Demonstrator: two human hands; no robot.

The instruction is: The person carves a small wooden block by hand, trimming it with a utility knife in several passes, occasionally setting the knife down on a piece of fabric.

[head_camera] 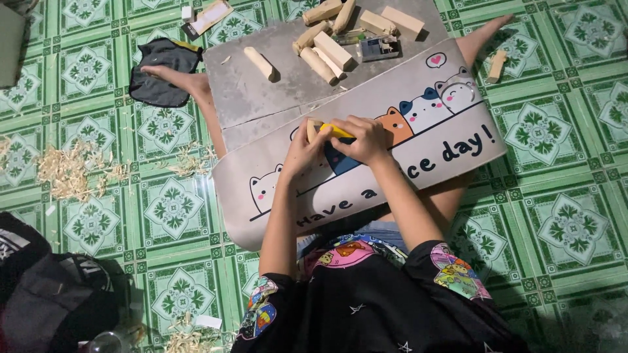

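I sit on a tiled floor with a pale mat [458,140] printed with cartoon cats across my lap. My left hand [304,151] is closed around a small piece of light wood [312,125], which pokes out above the fingers. My right hand [365,138] grips a yellow-handled knife [337,131] and presses it against that wood. The two hands touch each other over the middle of the mat. The blade is hidden behind my fingers.
A grey board [261,91] beyond the mat carries several wooden blocks [330,49] and a small box [379,47]. Wood shavings [65,173] lie on the green tiles at left. A black cloth [160,72] is under my foot; a dark bag [46,287] sits lower left.
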